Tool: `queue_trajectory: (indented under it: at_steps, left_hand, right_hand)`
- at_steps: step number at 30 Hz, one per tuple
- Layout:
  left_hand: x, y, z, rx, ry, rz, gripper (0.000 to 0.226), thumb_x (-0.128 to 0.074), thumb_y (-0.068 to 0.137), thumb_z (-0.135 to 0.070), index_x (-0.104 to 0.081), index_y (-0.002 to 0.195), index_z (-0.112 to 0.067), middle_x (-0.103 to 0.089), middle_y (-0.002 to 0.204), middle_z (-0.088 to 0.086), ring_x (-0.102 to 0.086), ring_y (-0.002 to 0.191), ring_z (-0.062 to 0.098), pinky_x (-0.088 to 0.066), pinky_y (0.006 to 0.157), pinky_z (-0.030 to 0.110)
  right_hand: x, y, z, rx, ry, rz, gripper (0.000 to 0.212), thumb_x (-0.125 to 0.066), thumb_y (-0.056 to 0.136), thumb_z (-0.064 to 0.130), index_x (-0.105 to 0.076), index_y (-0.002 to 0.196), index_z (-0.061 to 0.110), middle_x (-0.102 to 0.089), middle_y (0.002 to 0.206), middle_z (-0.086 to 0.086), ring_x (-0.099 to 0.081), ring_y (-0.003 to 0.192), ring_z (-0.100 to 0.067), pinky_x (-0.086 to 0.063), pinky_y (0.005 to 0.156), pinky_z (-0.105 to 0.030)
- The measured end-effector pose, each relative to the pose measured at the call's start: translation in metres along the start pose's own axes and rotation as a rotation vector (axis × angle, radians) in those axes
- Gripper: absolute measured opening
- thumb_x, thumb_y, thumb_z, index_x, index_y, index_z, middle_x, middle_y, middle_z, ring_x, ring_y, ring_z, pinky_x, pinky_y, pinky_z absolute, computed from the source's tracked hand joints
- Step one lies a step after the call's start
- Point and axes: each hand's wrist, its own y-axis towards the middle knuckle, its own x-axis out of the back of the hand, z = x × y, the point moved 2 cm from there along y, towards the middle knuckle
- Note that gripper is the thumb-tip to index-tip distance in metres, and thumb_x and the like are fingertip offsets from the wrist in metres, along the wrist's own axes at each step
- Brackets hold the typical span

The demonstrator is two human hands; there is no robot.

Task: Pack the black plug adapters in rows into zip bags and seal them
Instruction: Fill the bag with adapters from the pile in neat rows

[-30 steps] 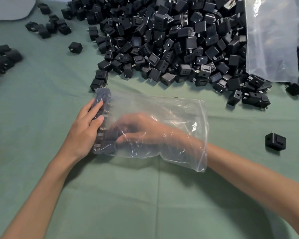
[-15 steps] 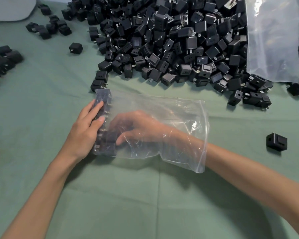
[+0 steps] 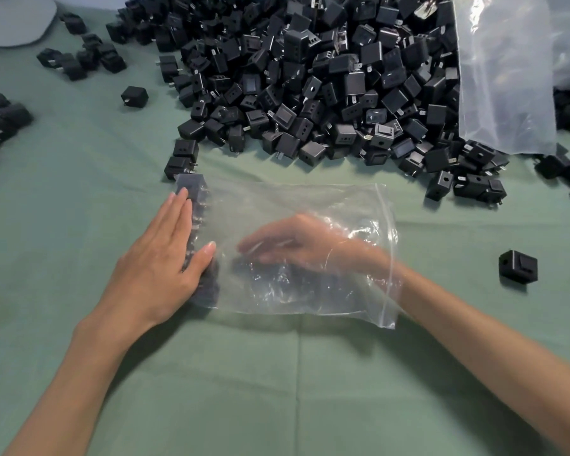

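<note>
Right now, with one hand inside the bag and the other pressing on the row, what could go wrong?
1. The right hand is inside the zip bag; pulling it out could drag the plastic and knock the row of adapters crooked.
2. The left hand only presses flat on that row through the bag, so pieces may tip once it lifts.
3. The bag's mouth is open, so nothing keeps adapters in.
</note>
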Motion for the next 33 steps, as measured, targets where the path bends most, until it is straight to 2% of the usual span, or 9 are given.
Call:
queue_trajectory:
  at_steps: [3,7,11,14,18,24,27,31,33]
  left_hand:
    - [0.0,0.0,0.001,0.006,-0.003,0.015,0.079,-0.013,0.092,-0.063,-0.004,0.155,-0.016,0.011,0.158,-0.017,0.015,0.141,-0.01,-0.003,0.115,0.022]
    - [0.0,0.001,0.001,0.005,0.005,0.023,0.081,-0.017,0.088,-0.061,-0.003,0.154,-0.017,0.013,0.156,-0.02,0.017,0.139,-0.013,-0.003,0.115,0.022]
    - [0.0,0.001,0.0,0.015,-0.007,0.025,0.082,-0.017,0.087,-0.061,-0.003,0.155,-0.018,0.014,0.156,-0.021,0.017,0.139,-0.013,-0.005,0.114,0.023]
    - [0.0,0.001,0.0,0.016,-0.015,0.018,0.081,-0.018,0.089,-0.06,-0.004,0.155,-0.017,0.012,0.157,-0.02,0.015,0.14,-0.011,-0.006,0.114,0.025]
    - [0.001,0.001,-0.002,0.014,-0.024,0.01,0.082,-0.014,0.088,-0.064,-0.005,0.155,-0.017,0.01,0.158,-0.019,0.015,0.14,-0.011,-0.004,0.114,0.021]
    - [0.0,0.0,-0.001,0.007,-0.021,-0.006,0.079,-0.013,0.092,-0.063,-0.007,0.155,-0.015,0.008,0.159,-0.017,0.013,0.141,-0.009,-0.003,0.113,0.019]
    - [-0.001,0.001,0.0,0.005,-0.018,-0.016,0.077,-0.015,0.094,-0.062,-0.01,0.155,-0.015,0.006,0.158,-0.017,0.011,0.142,-0.008,-0.005,0.113,0.021]
    - [-0.002,0.001,0.0,0.009,-0.023,-0.016,0.08,-0.022,0.088,-0.058,-0.01,0.155,-0.015,0.007,0.157,-0.019,0.012,0.142,-0.009,-0.006,0.113,0.021]
    - [-0.002,0.001,0.0,0.007,-0.028,-0.015,0.08,-0.022,0.088,-0.058,-0.01,0.155,-0.015,0.006,0.158,-0.017,0.011,0.142,-0.008,-0.006,0.113,0.022]
  right_hand:
    - [0.033,-0.048,-0.009,-0.097,0.192,0.075,0.04,-0.06,0.093,0.026,-0.059,0.125,0.002,-0.061,0.127,-0.005,-0.06,0.115,-0.021,-0.049,0.099,-0.038]
    - [0.101,-0.106,-0.016,-0.392,0.071,0.127,0.021,-0.064,0.083,0.021,-0.074,0.1,0.015,-0.075,0.096,-0.001,-0.069,0.087,-0.007,-0.051,0.074,-0.016]
    - [0.152,-0.106,-0.007,-0.402,-0.12,-0.421,0.007,-0.068,0.087,0.017,-0.072,0.084,0.021,-0.072,0.076,0.001,-0.062,0.065,-0.006,-0.045,0.051,-0.013]
    - [0.149,-0.058,0.005,-0.247,-0.254,-0.68,0.009,-0.063,0.09,0.022,-0.07,0.093,0.018,-0.071,0.086,0.007,-0.064,0.077,-0.002,-0.053,0.067,-0.015]
    - [0.119,0.018,-0.005,-0.33,-0.664,-0.484,0.031,-0.059,0.093,0.033,-0.065,0.112,0.01,-0.062,0.111,-0.006,-0.059,0.1,-0.021,-0.05,0.089,-0.039]
    - [0.091,0.058,-0.018,-0.535,-1.076,-0.43,0.051,-0.064,0.087,0.046,-0.053,0.116,0.006,-0.045,0.119,-0.014,-0.052,0.099,-0.036,-0.035,0.067,-0.039]
    - [0.094,0.051,-0.019,-0.595,-1.001,-0.419,0.041,-0.065,0.088,0.037,-0.048,0.111,0.007,-0.04,0.116,-0.018,-0.05,0.082,-0.035,-0.033,0.065,-0.04]
    - [0.103,0.026,-0.025,-0.446,-0.786,-0.462,0.023,-0.061,0.089,0.012,-0.046,0.106,0.008,-0.046,0.11,-0.012,-0.053,0.089,-0.035,-0.046,0.075,-0.046]
    - [0.108,0.007,-0.023,-0.316,-0.527,-0.575,0.035,-0.068,0.085,0.008,-0.046,0.112,0.011,-0.053,0.107,-0.002,-0.054,0.085,-0.021,-0.05,0.076,-0.033]
